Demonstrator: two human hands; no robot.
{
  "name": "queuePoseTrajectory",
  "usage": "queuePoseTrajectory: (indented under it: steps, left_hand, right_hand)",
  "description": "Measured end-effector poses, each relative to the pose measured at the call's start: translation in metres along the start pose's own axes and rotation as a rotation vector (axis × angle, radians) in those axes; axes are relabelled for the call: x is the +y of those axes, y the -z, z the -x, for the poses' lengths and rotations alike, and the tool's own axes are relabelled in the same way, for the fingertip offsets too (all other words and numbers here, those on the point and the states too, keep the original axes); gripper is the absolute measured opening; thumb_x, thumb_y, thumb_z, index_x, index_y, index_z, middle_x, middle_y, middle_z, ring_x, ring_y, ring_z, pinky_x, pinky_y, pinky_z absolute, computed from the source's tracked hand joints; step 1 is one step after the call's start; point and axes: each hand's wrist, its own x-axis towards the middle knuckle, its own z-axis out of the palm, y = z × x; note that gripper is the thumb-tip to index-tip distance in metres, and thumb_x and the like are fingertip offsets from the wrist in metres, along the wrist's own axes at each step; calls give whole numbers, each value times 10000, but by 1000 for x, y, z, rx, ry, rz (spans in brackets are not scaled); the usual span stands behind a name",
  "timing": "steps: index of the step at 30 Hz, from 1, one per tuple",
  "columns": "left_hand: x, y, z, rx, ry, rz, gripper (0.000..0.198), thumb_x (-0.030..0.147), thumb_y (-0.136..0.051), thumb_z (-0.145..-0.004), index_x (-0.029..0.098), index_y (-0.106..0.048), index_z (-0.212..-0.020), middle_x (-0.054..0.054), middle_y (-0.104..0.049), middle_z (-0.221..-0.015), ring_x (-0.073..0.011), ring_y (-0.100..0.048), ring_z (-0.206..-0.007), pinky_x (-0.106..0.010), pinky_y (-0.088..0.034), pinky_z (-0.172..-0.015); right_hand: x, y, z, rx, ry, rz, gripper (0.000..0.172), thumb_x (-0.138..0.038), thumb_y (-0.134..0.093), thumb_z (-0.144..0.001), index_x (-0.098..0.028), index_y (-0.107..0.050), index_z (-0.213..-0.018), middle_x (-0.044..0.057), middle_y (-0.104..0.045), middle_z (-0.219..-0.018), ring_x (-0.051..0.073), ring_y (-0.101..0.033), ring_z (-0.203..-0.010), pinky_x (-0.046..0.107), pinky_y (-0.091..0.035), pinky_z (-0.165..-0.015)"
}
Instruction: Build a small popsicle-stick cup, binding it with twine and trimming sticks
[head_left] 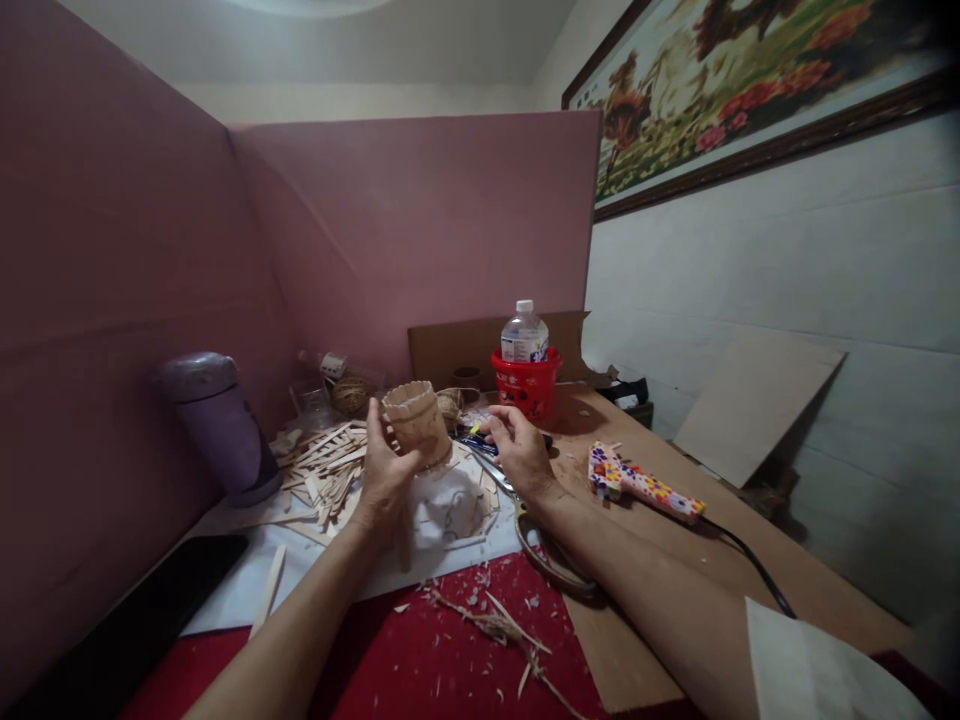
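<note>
My left hand [386,475] is wrapped around a small round cup made of craft sticks [417,418], with its scalloped rim up and slightly tilted. To the right of the cup, my right hand [519,452] hovers with curled fingers and the thumb close to the fingertips. Anything pinched there is too small to make out. Under my right hand and forearm lies a pair of scissors [496,474], partly covered. A dark tool with a yellow-green part [475,440] rests beside the right fingertips. Below the cup is a clear, lumpy plastic piece [450,505] on white paper.
Loose craft sticks [330,470] are piled left. A purple flask [225,430] and dark phone [150,600] stand and lie beyond them. A red bucket [529,385] holds a plastic bottle [525,330]. A flower-patterned glue gun [645,485] trails its cord right. Twine scraps [499,628] litter the red cloth.
</note>
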Motion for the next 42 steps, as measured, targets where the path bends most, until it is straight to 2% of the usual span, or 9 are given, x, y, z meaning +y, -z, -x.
queuePoseTrajectory:
  steps: [5, 10, 16, 19, 21, 25, 28, 34, 42]
  left_hand:
    - [-18, -2, -1, -114, 26, -141, 1073, 173, -791, -534, 240, -217, -1437, -120, -437, -1372, -266, -476, -1198, -314, -451, -914]
    - [-10, -4, 5, -165, 164, -65, 1080, 211, -809, -525, 227, -228, -1434, -125, -443, -1363, -275, -496, -1176, -325, -438, -917]
    - [8, 7, 1, 55, 32, -194, 661, 453, -560, -787, 211, -352, -1366, -85, -571, -1161, -214, -554, -1089, -285, -440, -874]
    - [18, 20, -11, 177, -53, -413, 558, 484, -515, -787, 184, -457, -1254, -77, -605, -1028, -197, -597, -915, -274, -463, -744]
    - [24, 30, -18, 210, -61, -537, 416, 463, -583, -727, 179, -600, -1030, -51, -624, -865, -193, -584, -801, -269, -437, -680]
    - [28, 48, -23, 92, 34, -811, 181, 346, -689, -589, 196, -614, -521, -14, -559, -505, -173, -502, -539, -267, -334, -521]
    - [26, 56, -21, -48, 150, -977, 217, 278, -706, -535, 213, -563, -386, 4, -474, -358, -156, -439, -437, -262, -257, -467]
    - [19, 59, -21, -260, 326, -1232, 218, 255, -763, -431, 200, -561, -373, 21, -476, -366, -156, -468, -462, -258, -257, -470]
    - [6, 58, -23, -346, 378, -1347, 172, 341, -706, -537, 178, -661, -565, -14, -597, -537, -176, -539, -576, -261, -309, -499]
  right_hand:
    - [-3, 0, 3, -17, 7, 28, 282, -389, -447, -863, -186, -559, -1023, 77, -678, -916, 210, -640, -815, 307, -510, -620]
    - [-2, 1, 2, -26, 19, 48, 263, -391, -443, -860, -188, -577, -957, 67, -677, -861, 212, -634, -806, 308, -504, -623]
    - [-1, 0, 2, -26, 40, 55, 278, -408, -434, -863, -185, -586, -929, 73, -679, -836, 216, -635, -776, 309, -496, -613]
    - [0, 0, 2, -30, 47, 58, 281, -421, -438, -863, -188, -589, -910, 68, -682, -820, 212, -633, -749, 307, -492, -603]
    - [0, 0, 3, -36, 52, 58, 285, -425, -439, -864, -187, -592, -898, 68, -683, -814, 210, -630, -734, 305, -488, -597]
    - [-1, 1, 4, -44, 71, 64, 304, -428, -431, -867, -177, -602, -881, 72, -676, -797, 212, -621, -720, 306, -476, -601]
    - [-2, 1, 4, -53, 94, 82, 311, -424, -437, -861, -171, -612, -820, 71, -665, -766, 212, -606, -719, 309, -462, -626]
    - [0, 2, 3, -67, 120, 124, 314, -404, -444, -852, -159, -623, -771, 57, -642, -700, 200, -579, -684, 299, -434, -635]
    - [-4, 2, 5, -93, 155, 170, 273, -353, -461, -848, -164, -618, -729, 47, -624, -673, 185, -556, -651, 277, -407, -615]
